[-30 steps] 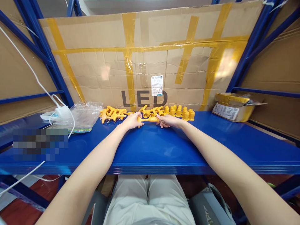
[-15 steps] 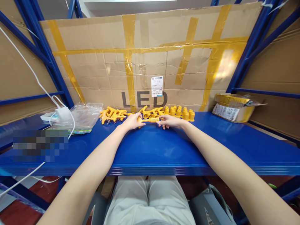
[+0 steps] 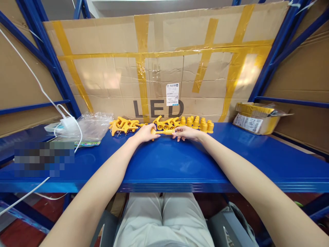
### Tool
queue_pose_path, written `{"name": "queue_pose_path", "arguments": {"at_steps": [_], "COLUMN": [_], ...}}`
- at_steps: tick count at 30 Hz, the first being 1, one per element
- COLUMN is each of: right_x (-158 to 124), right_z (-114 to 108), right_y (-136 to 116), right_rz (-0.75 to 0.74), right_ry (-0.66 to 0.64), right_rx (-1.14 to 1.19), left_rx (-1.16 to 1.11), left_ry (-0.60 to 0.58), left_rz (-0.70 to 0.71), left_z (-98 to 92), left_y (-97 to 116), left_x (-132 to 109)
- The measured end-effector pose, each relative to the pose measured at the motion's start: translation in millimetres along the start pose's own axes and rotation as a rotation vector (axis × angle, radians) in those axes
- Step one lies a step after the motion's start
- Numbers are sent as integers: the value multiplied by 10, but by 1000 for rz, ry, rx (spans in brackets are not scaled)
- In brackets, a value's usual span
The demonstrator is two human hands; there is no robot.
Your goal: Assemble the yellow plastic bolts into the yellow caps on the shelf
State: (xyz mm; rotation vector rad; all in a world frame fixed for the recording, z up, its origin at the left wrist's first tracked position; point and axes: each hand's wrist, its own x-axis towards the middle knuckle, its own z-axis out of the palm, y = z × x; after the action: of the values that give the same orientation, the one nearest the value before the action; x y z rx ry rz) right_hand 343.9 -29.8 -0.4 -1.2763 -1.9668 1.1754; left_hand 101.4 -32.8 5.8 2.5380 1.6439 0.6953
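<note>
Just above the blue shelf's back half, a yellow plastic rod (image 3: 167, 132) with a ribbed shaft lies level between my two hands. My left hand (image 3: 146, 133) is closed around its wider, handle-like left end, which the fingers partly cover. At the right end, the fingertips of my right hand (image 3: 187, 133) pinch the rod's tip. Behind them lie several curved yellow parts with round open ends (image 3: 166, 124). Branched yellow handles (image 3: 125, 125) are piled beside my left hand, small metal bits among them. Stepped yellow caps (image 3: 203, 125) stand grouped behind my right hand.
A blue metal shelf (image 3: 164, 164) carries everything, backed by a large taped cardboard sheet (image 3: 164, 37). At left are clear plastic bags (image 3: 94, 127), a white plug with cable (image 3: 69, 122) and a blurred-out item (image 3: 43, 156). A small open carton (image 3: 253, 120) sits at right.
Hardly anything differs. Both hands keep their hold on the yellow rod in the same place, with only a tiny shift of the right fingers.
</note>
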Motion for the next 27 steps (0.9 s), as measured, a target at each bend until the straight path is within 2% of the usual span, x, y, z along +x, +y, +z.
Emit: {"name": "queue_pose_path", "arguments": {"at_steps": [12, 21, 27], "right_x": [10, 22, -9], "right_z": [-3, -1, 11], "right_y": [4, 32, -4], "right_rz": [-4, 23, -6], "right_ry": [-9, 22, 4], "right_rx": [-16, 63, -2], "left_rx": [-12, -15, -15], "left_ry": [-3, 7, 11], "left_rz": [3, 9, 14], "left_z": [7, 16, 3], "left_y": [-9, -17, 3], "left_x": [7, 16, 3]}}
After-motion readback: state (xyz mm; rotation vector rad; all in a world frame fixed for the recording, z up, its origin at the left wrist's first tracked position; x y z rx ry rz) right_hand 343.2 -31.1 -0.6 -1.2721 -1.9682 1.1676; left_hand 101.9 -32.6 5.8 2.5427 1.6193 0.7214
